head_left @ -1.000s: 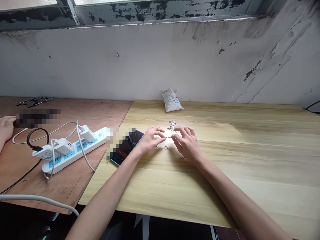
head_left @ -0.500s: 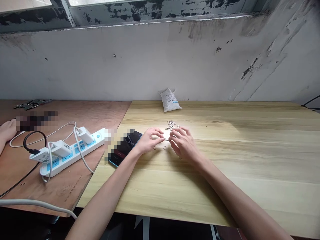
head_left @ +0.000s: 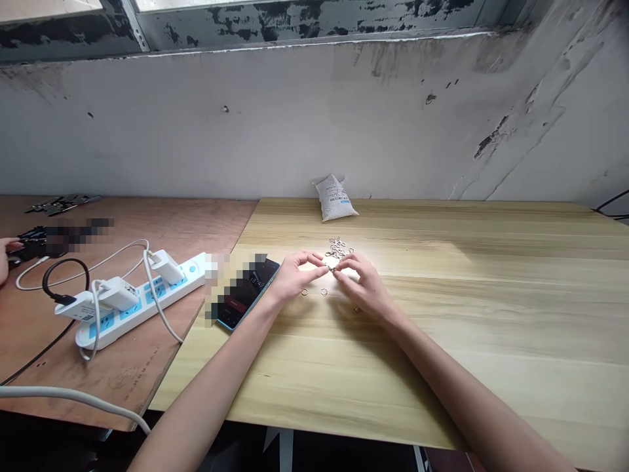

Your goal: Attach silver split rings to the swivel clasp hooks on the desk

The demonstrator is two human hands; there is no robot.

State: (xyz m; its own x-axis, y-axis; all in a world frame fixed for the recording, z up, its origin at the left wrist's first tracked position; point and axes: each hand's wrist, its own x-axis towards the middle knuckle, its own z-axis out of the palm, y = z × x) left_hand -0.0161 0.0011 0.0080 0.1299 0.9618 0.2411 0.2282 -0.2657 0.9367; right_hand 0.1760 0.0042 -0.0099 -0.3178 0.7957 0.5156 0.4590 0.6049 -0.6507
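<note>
- A grimy white wall (head_left: 246, 131) with a dark, peeling window frame (head_left: 295, 23) above it is seen across the top of the frame.
- A pale wooden desk (head_left: 442, 314) fills the centre and right, and a brown plywood table (head_left: 122, 387) is placed beside it at the left.
- Both forearms are stretched forward over the desk from the bottom of the frame, the left forearm (head_left: 206, 387) from bottom centre-left and the right forearm (head_left: 466, 387) from bottom right.
- The left hand (head_left: 297, 275) and right hand (head_left: 361, 285) are held close together near the desk's centre, curled and nearly closed, with fingertips meeting.
- A small metal piece (head_left: 331, 268) is pinched between the fingertips of both hands; its exact form is too small to be made out.
- A pile of metal rings (head_left: 338, 248) lies just beyond the hands, and a white paper bag (head_left: 335, 198) stands against the wall behind it.
- Two loose rings (head_left: 304, 292) are lying just below the left hand, and another ring (head_left: 356, 309) lies beside the right hand.
- A phone (head_left: 246, 292) lies just left of the left hand, partly blurred.
- A white power strip (head_left: 142, 301) with plugged-in chargers (head_left: 118, 293) is placed on the plywood table.
- Another person's hand (head_left: 4, 254) is seen at the left edge, over the plywood table.
</note>
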